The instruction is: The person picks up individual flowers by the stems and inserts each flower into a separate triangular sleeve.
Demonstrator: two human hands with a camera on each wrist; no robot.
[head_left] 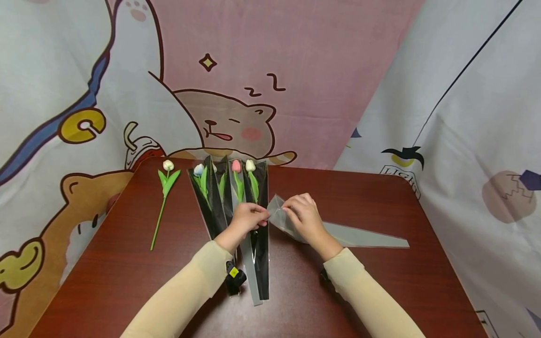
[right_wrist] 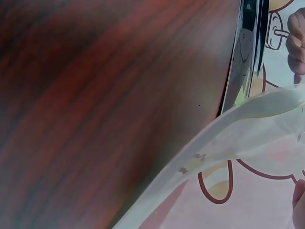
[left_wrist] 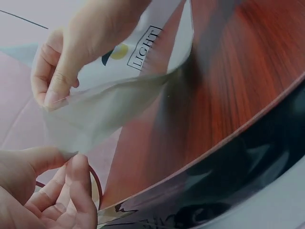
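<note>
Both hands work on a translucent, pale grey flower sleeve (head_left: pixel 363 235), long and tapering to its right end. My left hand (head_left: pixel 246 219) pinches one edge of its wide mouth between thumb and fingers, above the wrapped tulips. Across from it, my right hand (head_left: pixel 305 217) pinches the opposite edge, as the left wrist view also shows with the sleeve (left_wrist: pixel 100 114) stretched between both hands. In the right wrist view only parts of the fingers show at the right border, beside the sleeve (right_wrist: pixel 209 138). No flower is visible inside this sleeve.
Several tulips in black-and-clear sleeves (head_left: pixel 263 263) lie side by side under the left forearm, with pink (head_left: pixel 235 165), white (head_left: pixel 250 165) and blue (head_left: pixel 198 170) heads. A loose white tulip (head_left: pixel 168 165) lies at left on the brown table (head_left: pixel 114 263). A cartoon-printed cloth (head_left: pixel 321 70) hangs behind.
</note>
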